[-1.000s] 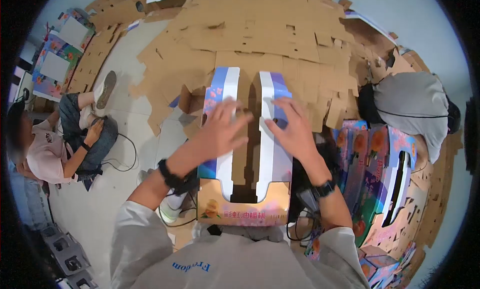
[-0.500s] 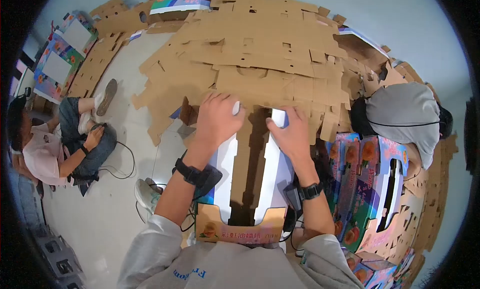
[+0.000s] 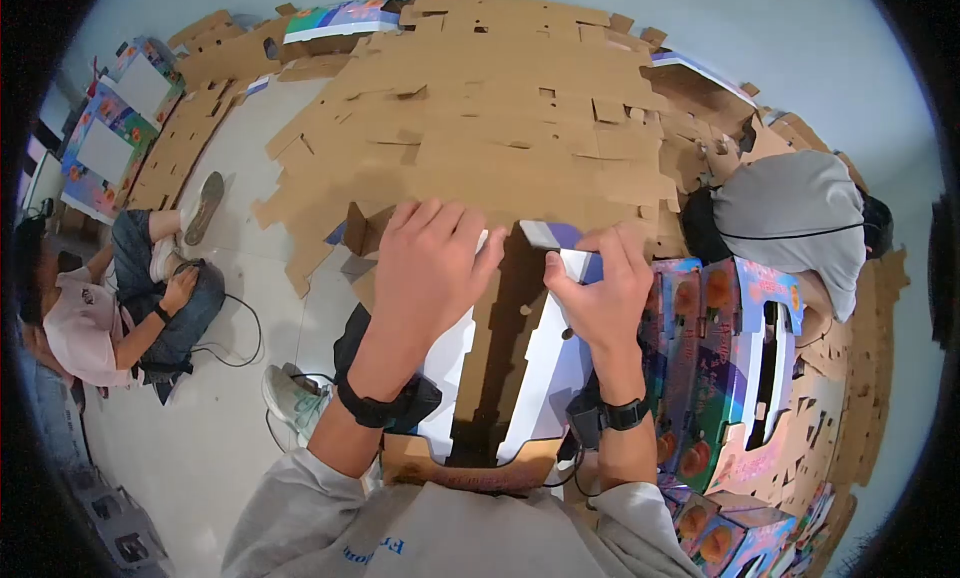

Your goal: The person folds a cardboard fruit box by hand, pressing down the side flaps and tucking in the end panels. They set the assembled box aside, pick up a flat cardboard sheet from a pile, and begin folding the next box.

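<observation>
A printed cardboard box (image 3: 545, 383) stands upright right before my body, with a long gap between its two white top flaps. Its near end panel (image 3: 470, 475) is tan with printing. My left hand (image 3: 435, 258) is closed on the far end of the left flap, fingers curled over and the thumb along the inner edge. On the other side my right hand (image 3: 605, 288) pinches the far end of the right flap, thumb on the white face. A small white and purple tab (image 3: 548, 235) sticks up beside its fingers. The fingertips of my left hand are partly hidden.
Flattened brown cardboard sheets (image 3: 480, 108) spread across the floor ahead. Several printed boxes (image 3: 715, 368) stand close on my right, near a bent-over person in grey (image 3: 790, 218). Another person (image 3: 110, 318) sits on the left, with a cable (image 3: 255, 328) on the floor.
My left hand has risen a little and looks larger. At the far right of the box, the white and purple tab now stands out beside my right hand. The whole view has shifted slightly.
</observation>
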Tool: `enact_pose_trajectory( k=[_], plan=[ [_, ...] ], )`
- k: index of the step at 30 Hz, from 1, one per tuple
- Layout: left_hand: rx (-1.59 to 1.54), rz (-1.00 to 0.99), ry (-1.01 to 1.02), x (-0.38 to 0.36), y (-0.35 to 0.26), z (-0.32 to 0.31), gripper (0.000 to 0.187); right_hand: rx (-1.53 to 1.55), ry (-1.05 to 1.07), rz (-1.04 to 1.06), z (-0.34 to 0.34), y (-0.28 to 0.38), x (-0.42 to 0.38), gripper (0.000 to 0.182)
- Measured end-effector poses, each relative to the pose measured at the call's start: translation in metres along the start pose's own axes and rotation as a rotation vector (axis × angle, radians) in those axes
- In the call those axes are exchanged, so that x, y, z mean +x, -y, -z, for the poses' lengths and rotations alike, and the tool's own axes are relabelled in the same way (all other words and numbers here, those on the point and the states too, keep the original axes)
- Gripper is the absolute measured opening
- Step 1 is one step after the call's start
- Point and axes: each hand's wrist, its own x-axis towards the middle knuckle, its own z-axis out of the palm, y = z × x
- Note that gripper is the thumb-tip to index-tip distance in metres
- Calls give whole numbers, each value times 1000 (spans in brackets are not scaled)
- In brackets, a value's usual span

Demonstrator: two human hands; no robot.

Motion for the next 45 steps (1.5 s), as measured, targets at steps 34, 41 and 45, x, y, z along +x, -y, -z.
enact_pose_trajectory(
  k=[34,41,45],
  plan=[
    [-1520,934,292,18,103,-19,54,1156,-285,-1020,-14,-146,-17,23],
    [-1517,707,235,22,91,-10,66,1397,40,-1099,-5,-73,28,48],
    [-1502,626,203,25,95,-13,68,925,193,-895,-11,-72,59,52]
  ],
)
